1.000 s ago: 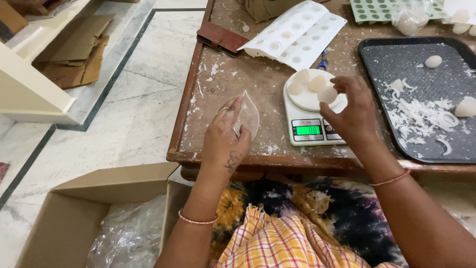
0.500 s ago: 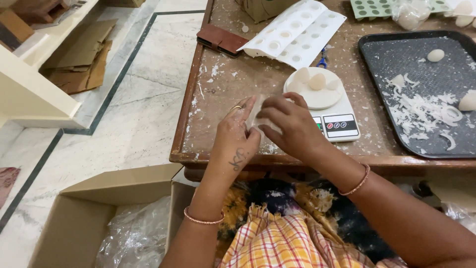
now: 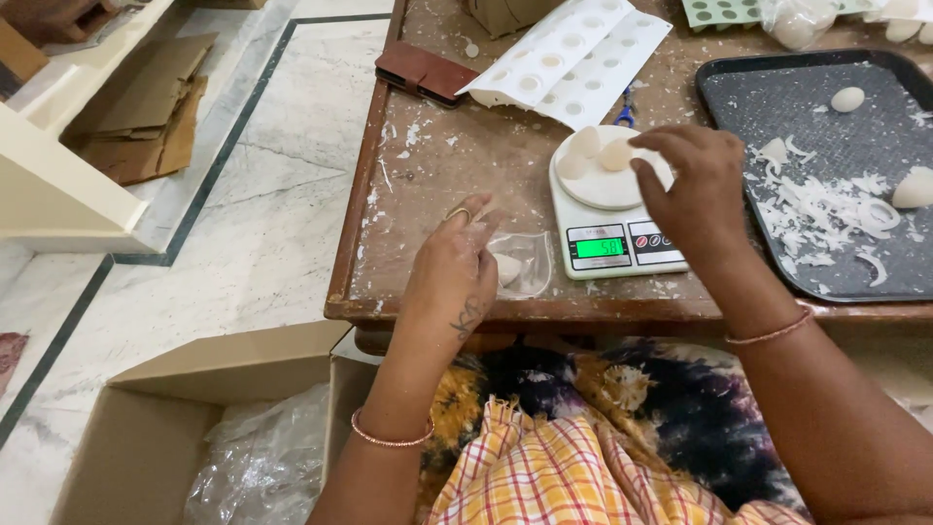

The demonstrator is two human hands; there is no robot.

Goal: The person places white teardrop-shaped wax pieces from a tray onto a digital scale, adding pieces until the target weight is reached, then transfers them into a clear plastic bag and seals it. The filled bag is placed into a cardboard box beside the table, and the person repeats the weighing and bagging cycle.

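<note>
Nearest: a checked cloth [image 3: 544,467] over the person's lap, and to the left on the floor an open cardboard box [image 3: 155,428] with crumpled clear plastic [image 3: 262,467] inside.

Table edge, near: the left hand [image 3: 457,272], a ring on one finger, pinches the mouth of a small clear bag [image 3: 520,264] lying on the wooden table [image 3: 437,165]. Fingers closed on the bag's edge; one pale piece already sits inside it, just right of the fingertips.

Middle: a white kitchen scale [image 3: 612,224] with a lit green display stands just right of the bag. On its round plate rest several pale rounded pieces [image 3: 583,146]. The right hand [image 3: 690,185] hovers over the plate's right side, fingers curled together around a piece at the rim; whether it is actually gripped cannot be told. The pieces lie up and to the right of the bag; the right hand is much the nearer to them, the left hand nearer the bag's mouth, which opens toward the left hand.

Right: a dark tray [image 3: 875,282] bearing white shavings [image 3: 826,204] and a few more pale pieces.

Far: a white mould sheet [image 3: 573,53] with round hollows, a brown wallet [image 3: 423,73] to its left, and a green mould [image 3: 729,12] at the top edge.
</note>
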